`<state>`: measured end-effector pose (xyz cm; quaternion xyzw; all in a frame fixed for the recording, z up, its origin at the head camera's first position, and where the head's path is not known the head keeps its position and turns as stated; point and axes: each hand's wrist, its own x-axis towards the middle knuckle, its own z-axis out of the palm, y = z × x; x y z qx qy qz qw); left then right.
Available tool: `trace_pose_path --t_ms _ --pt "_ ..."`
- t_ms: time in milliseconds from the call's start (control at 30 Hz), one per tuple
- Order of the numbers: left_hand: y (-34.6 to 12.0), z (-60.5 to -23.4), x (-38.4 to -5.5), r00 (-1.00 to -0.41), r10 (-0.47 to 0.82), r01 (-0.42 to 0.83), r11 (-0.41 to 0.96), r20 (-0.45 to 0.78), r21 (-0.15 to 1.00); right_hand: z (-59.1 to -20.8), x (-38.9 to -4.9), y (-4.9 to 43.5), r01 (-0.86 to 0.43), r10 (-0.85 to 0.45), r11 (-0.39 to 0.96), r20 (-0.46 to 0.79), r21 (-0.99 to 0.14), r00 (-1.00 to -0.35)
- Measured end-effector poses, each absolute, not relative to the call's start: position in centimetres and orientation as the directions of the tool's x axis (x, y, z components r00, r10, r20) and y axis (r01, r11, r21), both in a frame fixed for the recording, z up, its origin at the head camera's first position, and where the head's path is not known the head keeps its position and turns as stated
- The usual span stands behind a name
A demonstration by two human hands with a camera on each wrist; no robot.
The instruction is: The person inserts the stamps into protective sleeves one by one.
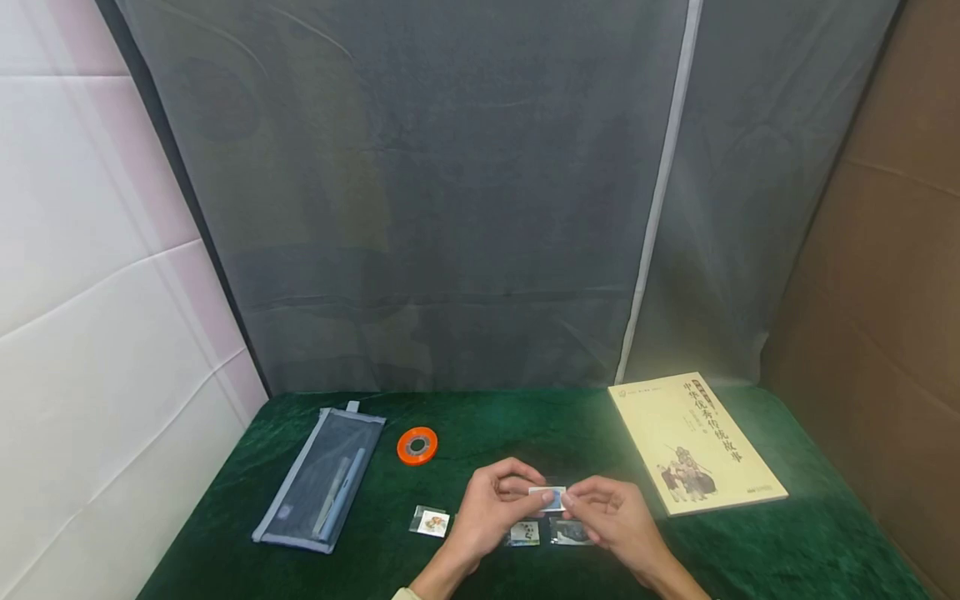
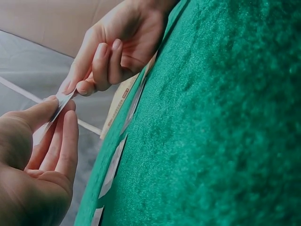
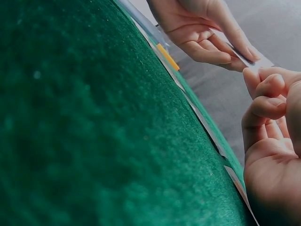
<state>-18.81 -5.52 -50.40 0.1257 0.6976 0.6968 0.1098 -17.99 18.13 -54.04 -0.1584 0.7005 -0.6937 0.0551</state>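
Held up over the table is a small white-bordered card with a blue picture [image 1: 553, 498], looking like a stamp. My left hand [image 1: 491, 508] pinches its left side between thumb and fingers. At the opposite side, the thumb and forefinger of my right hand [image 1: 618, 517] pinch it too. The left wrist view has the card [image 2: 61, 104] tilted and nearly edge-on, clear of the cloth. Below the hands lie small picture cards in clear sleeves: one with an orange-brown picture [image 1: 432, 522], a black-and-green one [image 1: 524, 533] and a dark one [image 1: 570, 532] partly behind the right fingers.
On the green tablecloth [image 1: 225, 517], a grey mesh zip pouch [image 1: 300, 500] with pens inside lies left. An orange ring-shaped roll [image 1: 417, 447] sits beside it. A cream book [image 1: 660, 433] lies right. Grey curtain [image 1: 450, 208] hangs behind, with white and brown side panels.
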Motion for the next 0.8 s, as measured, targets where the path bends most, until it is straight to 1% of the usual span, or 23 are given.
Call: trace_pose_path --t_ms 800 --pt "-5.21 -50.62 -18.68 -0.943 0.330 0.031 -0.007 0.031 1.000 -54.16 -18.09 18.08 -0.153 -0.321 -0.021 0.151 -0.988 -0.935"
